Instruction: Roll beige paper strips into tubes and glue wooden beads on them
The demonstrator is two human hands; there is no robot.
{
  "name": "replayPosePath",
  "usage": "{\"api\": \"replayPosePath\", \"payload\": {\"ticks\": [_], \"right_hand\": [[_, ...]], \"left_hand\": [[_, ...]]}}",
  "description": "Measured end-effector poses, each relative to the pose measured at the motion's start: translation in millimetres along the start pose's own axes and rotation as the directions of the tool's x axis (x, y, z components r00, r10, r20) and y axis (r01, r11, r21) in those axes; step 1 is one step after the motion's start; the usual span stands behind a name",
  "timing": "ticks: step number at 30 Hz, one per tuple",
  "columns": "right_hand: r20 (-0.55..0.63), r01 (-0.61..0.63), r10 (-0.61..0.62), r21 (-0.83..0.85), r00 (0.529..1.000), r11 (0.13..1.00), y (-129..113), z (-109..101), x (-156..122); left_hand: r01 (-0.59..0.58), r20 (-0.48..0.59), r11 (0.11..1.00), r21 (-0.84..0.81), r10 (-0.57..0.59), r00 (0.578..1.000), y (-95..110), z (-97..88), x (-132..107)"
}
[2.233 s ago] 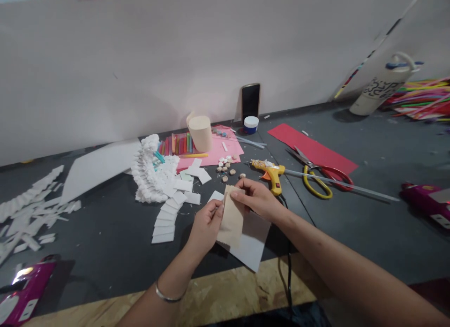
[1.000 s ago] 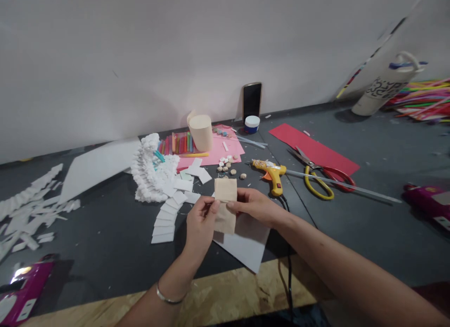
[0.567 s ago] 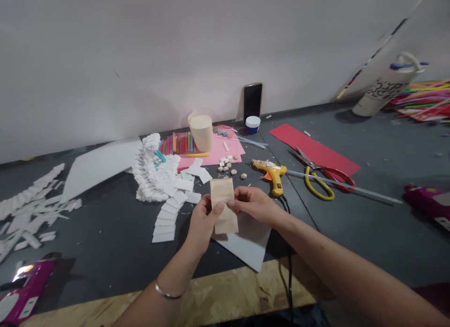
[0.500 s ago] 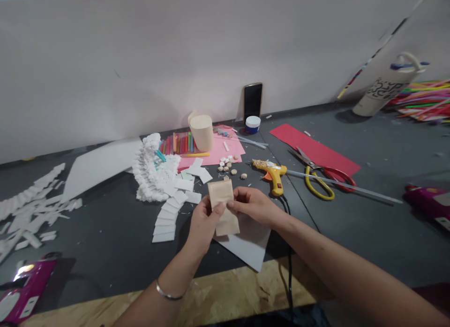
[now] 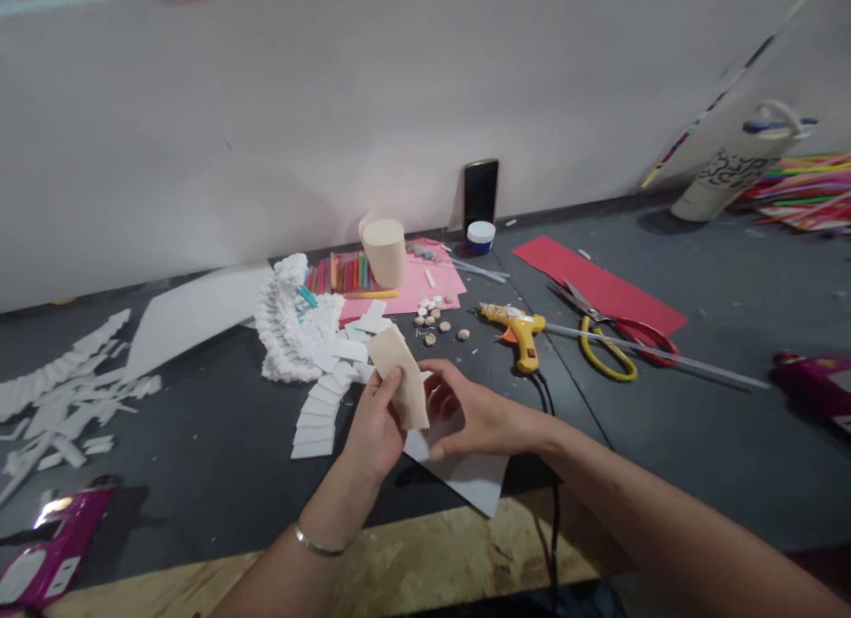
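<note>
My left hand (image 5: 373, 427) pinches a small tan paper piece (image 5: 401, 374), which leans to the left above the dark table (image 5: 665, 432). Beside it, my right hand (image 5: 473, 414) has let go of the paper; its fingers are spread and loosely curled, just to the right of the tan piece. Under both hands lies a white paper sheet (image 5: 475, 479). A yellow glue gun (image 5: 519, 329) rests a short way beyond my right hand, its black cord running toward me.
White cut rectangles (image 5: 319, 414) and a white ruffled paper form (image 5: 289, 324) lie left of my hands. Behind are small round discs (image 5: 432, 316), pink paper (image 5: 413, 285), a tan paper cylinder (image 5: 386, 248), a phone (image 5: 480, 195), red paper (image 5: 598, 285) and scissors (image 5: 615, 339).
The tan piece was held upright by both hands; now my right hand has released it and opened, and my left hand holds it alone, tilted left.
</note>
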State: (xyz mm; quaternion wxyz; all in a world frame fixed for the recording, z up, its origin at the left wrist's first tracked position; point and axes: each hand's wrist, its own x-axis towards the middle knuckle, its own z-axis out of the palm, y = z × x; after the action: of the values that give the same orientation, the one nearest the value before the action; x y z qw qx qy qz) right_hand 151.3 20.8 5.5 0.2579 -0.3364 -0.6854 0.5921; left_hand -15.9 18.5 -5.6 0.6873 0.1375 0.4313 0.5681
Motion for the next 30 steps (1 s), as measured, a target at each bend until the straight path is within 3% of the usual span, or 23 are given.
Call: {"api": "replayPosePath", "payload": {"ticks": [2, 5, 12, 20, 25, 30], "right_hand": [[-0.020, 0.027, -0.028, -0.030, 0.999, 0.999, 1.3, 5.7, -0.4], [-0.152, 0.024, -0.028, -0.030, 0.988, 0.999, 6.8, 14.6, 2.7], [-0.395, 0.039, -0.044, -0.022, 0.918, 0.999, 9.4, 21.8, 8.9], [-0.626, 0.076, -0.005, 0.086, 0.780, 0.993, 16.8, 23.1, 10.4], [-0.581, 0.051, 0.116, 0.263, 0.805, 0.963, 24.0, 19.0, 13.0], [-0.540, 0.128, 0.119, 0.397, 0.833, 0.909, 25.5, 10.2, 12.8]], "left_hand": [[0.010, -0.007, 0.999, -0.050, -0.010, 1.000, -0.5, -1.2, 1.2], [0.011, -0.012, 0.995, -0.098, -0.012, 1.000, -0.9, -1.5, 1.4], [0.074, -0.002, 0.985, -0.157, -0.076, 0.997, 0.8, 4.9, -4.4], [0.078, 0.037, 0.981, -0.179, -0.072, 0.997, -1.0, 6.0, -8.8], [0.059, 0.066, 0.981, -0.185, -0.047, 0.997, 2.6, 0.5, -4.1], [-0.147, 0.019, 0.989, -0.012, 0.147, 0.989, 6.6, -4.0, 0.7]]}}
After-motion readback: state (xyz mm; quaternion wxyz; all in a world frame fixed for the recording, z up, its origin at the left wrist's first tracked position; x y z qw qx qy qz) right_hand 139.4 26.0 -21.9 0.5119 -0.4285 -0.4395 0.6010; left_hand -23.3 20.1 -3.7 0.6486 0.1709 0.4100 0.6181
